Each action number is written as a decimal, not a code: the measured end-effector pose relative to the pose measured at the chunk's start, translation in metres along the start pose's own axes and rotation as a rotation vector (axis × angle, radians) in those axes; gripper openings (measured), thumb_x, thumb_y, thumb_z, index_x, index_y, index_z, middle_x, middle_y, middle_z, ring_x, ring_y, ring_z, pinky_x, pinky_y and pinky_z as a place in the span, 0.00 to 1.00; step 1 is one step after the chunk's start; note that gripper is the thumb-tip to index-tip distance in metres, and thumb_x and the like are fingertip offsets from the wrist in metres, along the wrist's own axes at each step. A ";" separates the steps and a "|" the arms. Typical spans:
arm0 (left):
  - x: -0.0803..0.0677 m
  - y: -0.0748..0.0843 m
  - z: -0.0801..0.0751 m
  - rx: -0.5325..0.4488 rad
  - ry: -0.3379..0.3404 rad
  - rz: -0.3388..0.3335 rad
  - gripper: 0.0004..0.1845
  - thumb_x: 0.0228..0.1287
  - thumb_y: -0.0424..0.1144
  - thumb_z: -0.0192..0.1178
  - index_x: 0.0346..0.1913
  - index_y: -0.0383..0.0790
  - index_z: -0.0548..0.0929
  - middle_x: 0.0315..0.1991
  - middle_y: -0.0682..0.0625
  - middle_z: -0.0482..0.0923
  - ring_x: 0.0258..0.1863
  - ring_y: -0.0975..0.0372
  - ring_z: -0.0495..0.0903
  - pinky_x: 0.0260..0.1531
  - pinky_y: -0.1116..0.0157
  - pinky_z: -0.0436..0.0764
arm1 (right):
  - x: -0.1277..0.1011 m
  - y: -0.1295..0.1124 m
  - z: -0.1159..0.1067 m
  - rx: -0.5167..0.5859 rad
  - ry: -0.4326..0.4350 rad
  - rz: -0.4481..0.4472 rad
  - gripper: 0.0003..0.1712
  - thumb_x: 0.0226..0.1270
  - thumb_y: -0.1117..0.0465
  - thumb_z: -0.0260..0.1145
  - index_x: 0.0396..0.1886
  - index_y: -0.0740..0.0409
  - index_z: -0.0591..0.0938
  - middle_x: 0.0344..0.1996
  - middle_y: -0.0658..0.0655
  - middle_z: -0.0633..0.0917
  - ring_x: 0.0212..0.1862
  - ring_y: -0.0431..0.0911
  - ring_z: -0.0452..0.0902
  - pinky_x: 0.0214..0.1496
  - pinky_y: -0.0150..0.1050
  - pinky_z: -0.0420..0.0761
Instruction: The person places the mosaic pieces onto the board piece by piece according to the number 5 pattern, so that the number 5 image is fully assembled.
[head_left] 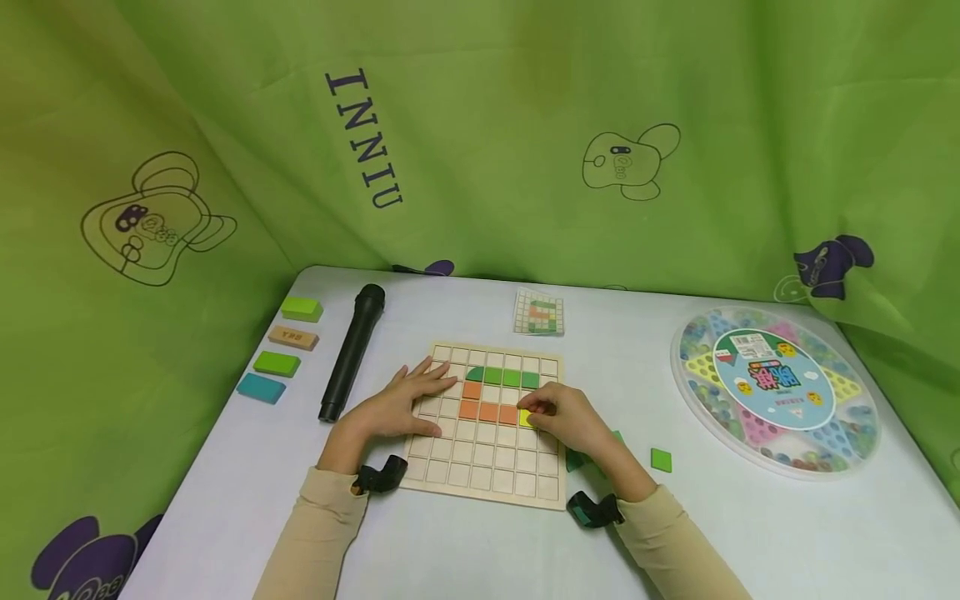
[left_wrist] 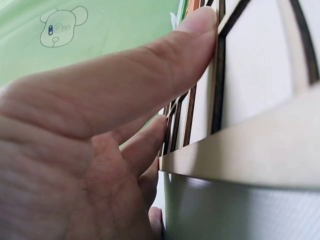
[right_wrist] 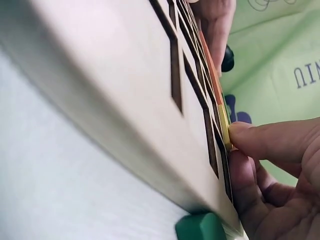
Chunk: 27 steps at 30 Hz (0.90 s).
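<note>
**Yellow tile at the end of the orange row**

The right hand (head_left: pixel 566 421) pinches a small yellow square tile (head_left: pixel 526 417) between thumb and fingertips, its edge against the pale wooden grid board (head_left: pixel 486 483), just past the orange tiles (head_left: pixel 488 411) that run leftward from those fingertips. The left hand (head_left: pixel 401 404) lies flat with fingers spread and straight on the board's near-left cells, holding nothing.

The tile could tip or catch on a cell's rim if it comes down skewed, and a hard push might slide the board under the left palm or nudge the neighbouring orange tile.

The right hand covers most of the yellow tile, so whether it sits fully in its cell is unclear. Loose green pieces (head_left: pixel 661 460) lie right of that wrist, some half hidden behind it.
</note>
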<state>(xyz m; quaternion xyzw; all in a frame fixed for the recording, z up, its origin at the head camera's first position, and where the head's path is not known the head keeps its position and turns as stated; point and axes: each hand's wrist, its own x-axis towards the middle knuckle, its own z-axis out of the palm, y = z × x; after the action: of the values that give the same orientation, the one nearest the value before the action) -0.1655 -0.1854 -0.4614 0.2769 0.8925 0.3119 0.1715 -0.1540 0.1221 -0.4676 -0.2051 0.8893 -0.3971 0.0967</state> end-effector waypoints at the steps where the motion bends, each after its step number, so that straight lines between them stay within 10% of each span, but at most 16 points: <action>1: 0.000 0.000 0.000 0.000 0.001 0.000 0.45 0.50 0.51 0.70 0.71 0.42 0.64 0.75 0.46 0.49 0.76 0.48 0.37 0.71 0.43 0.35 | 0.000 0.000 0.000 0.001 -0.001 -0.005 0.09 0.59 0.67 0.67 0.40 0.56 0.86 0.31 0.48 0.81 0.33 0.39 0.74 0.35 0.30 0.77; 15: 0.001 0.001 0.002 -0.010 -0.002 0.001 0.44 0.51 0.50 0.70 0.71 0.42 0.64 0.75 0.46 0.49 0.76 0.49 0.37 0.71 0.43 0.35 | -0.036 0.033 -0.041 0.163 0.139 0.065 0.18 0.65 0.60 0.64 0.54 0.60 0.80 0.49 0.61 0.82 0.50 0.55 0.80 0.50 0.37 0.82; 27: -0.001 0.000 0.000 0.000 0.001 0.005 0.44 0.51 0.51 0.70 0.71 0.42 0.63 0.75 0.46 0.48 0.76 0.48 0.37 0.71 0.43 0.35 | -0.049 0.043 -0.045 -0.053 0.142 0.140 0.22 0.58 0.63 0.70 0.53 0.62 0.80 0.48 0.61 0.79 0.48 0.53 0.78 0.51 0.49 0.79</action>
<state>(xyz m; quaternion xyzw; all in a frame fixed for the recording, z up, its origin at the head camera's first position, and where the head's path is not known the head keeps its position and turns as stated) -0.1649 -0.1859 -0.4612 0.2791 0.8919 0.3126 0.1701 -0.1375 0.1992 -0.4690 -0.1161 0.9164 -0.3791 0.0553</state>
